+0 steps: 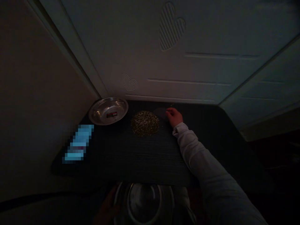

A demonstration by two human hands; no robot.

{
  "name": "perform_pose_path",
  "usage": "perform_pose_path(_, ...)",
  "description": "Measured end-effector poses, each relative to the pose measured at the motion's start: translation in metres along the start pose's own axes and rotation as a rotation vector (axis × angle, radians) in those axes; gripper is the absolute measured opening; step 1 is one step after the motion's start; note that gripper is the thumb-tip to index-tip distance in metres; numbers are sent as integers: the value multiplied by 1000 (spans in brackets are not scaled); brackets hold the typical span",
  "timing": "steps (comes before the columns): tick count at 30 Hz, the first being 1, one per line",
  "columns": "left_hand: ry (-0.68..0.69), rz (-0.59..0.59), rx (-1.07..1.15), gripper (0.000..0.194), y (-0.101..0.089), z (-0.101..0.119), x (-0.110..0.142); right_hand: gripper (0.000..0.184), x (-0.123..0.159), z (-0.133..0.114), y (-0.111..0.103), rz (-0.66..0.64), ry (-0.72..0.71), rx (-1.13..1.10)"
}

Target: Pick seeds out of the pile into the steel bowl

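My right hand [173, 116] reaches out in a pale long sleeve to the right edge of a round heap of small yellowish grains [145, 122] on a dark ribbed mat [131, 159]. Its fingers are curled together, fingertips pointing left toward the heap. Whether they hold anything is hidden in the dim light. A faint grey round patch [160, 112] lies just left of the fingertips. At the bottom edge a dim shape that may be my left hand [106, 207] sits against the left rim of a steel bowl [144, 202]. Its fingers do not show.
A shallow steel plate [108, 111] with a small label stands at the mat's far left corner. A pixelated blue-white object [78, 143] lies on the mat's left side. A pale panelled door [182, 62] with heart shapes rises behind the mat. The room is very dark.
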State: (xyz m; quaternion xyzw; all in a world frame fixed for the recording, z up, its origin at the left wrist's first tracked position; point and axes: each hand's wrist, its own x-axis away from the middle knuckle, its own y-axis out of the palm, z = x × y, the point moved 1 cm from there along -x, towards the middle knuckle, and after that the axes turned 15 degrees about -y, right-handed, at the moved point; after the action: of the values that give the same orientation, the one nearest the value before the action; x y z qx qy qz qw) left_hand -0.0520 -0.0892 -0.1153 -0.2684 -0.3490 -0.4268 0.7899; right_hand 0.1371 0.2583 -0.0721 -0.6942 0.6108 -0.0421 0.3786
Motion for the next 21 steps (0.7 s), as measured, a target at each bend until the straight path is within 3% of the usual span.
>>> perform_pose_path(10, -49, 46, 7, 43, 1, -2, 1, 24, 9, -4, -4, -91, -49, -8)
perform_pose_path(16, -50, -73, 11, 50, -2, 3, 2, 21, 14, -2, -2, -104, -75, -12)
perform_pose_path(21, -90, -17, 27, 55, -5, -1, -1, 18, 17, -6, -3, -99, -97, -34)
